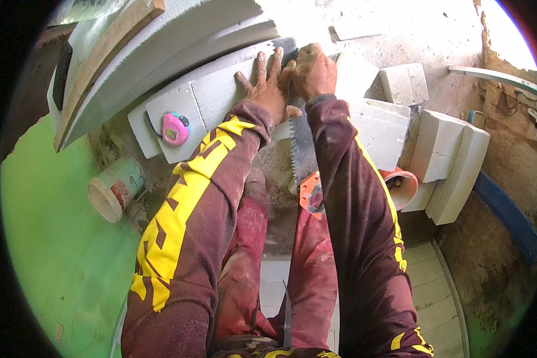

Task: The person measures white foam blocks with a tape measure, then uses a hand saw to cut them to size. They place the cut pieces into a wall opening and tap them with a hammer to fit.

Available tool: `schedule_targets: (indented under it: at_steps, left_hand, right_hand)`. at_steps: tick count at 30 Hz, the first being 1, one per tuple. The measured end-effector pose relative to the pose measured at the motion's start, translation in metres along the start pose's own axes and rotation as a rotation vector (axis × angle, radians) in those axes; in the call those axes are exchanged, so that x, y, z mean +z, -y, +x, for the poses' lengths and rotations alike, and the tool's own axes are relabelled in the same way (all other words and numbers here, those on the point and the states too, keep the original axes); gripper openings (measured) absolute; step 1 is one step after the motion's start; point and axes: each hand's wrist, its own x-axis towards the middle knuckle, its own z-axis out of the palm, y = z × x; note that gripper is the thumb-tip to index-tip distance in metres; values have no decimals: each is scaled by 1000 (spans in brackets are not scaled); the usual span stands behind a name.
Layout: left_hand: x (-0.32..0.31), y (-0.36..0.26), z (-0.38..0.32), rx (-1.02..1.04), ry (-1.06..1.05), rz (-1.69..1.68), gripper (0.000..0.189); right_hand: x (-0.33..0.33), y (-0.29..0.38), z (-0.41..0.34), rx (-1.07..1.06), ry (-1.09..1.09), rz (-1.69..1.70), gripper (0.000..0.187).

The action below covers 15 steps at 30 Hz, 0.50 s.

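My left hand [268,91] lies palm down with spread fingers on a white block [219,96], which looks like aerated concrete. Close beside it on the right, my right hand [314,74] is curled into a fist; whether it grips something thin is hidden. A dark flat piece [287,48] shows just beyond the fingers. Below the hands, a coarse-toothed handsaw blade [304,143] points away from me, its orange handle [312,194] nearer my legs and partly behind my right sleeve. A pink tape measure [176,129] rests on the white block surface at left, left of a dark crack or line.
Large white panels and a wooden board [112,67] lean at upper left. A dirty plastic bucket [116,188] lies on the left. At right are more white blocks [443,147], an orange container [400,188] and a blue strip [508,215]. A small block [404,83] sits beyond.
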Motion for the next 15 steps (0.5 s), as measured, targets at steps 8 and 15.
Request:
schedule_targets:
  at_steps: [8,15]
  left_hand:
    - [2,-2,1,-7,-48,25,118]
    - [14,5,2,53,-170,45,123]
  right_hand:
    - [-18,-32,-57,-213,65,-88,17]
    - [-91,-125,-229,136,237,10,12]
